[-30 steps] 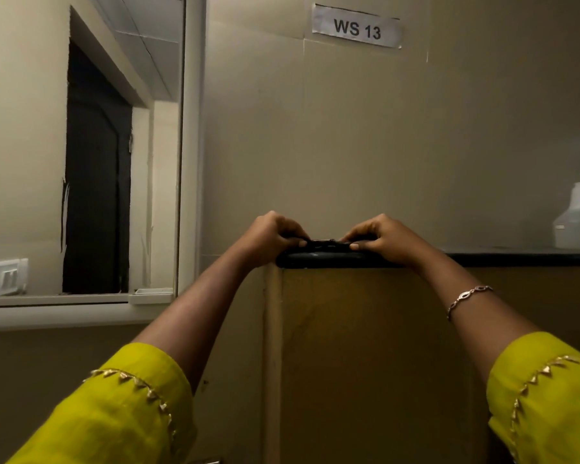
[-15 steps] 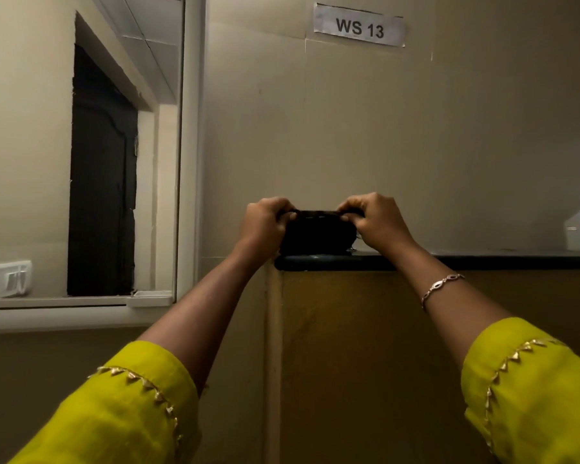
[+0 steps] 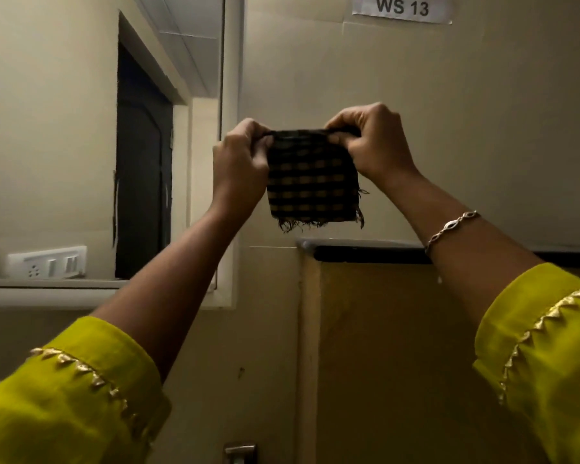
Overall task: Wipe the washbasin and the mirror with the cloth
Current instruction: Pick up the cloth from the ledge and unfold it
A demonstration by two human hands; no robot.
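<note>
A small dark checked cloth (image 3: 310,177) is held up in the air by its top edge, in front of the beige wall (image 3: 466,128). Its top left corner is pinched by the left hand (image 3: 240,165) and its top right corner by the right hand (image 3: 370,145), fingers curled closed on the fabric. The cloth hangs flat between the two hands, its frayed lower edge just above the dark counter (image 3: 365,254), without touching it. The mirror (image 3: 98,135) is seen on the left, beside the left forearm. A bracelet (image 3: 451,227) is worn on the right wrist. A paper label (image 3: 401,8) reading "WS 13" is stuck high on the wall.
</note>
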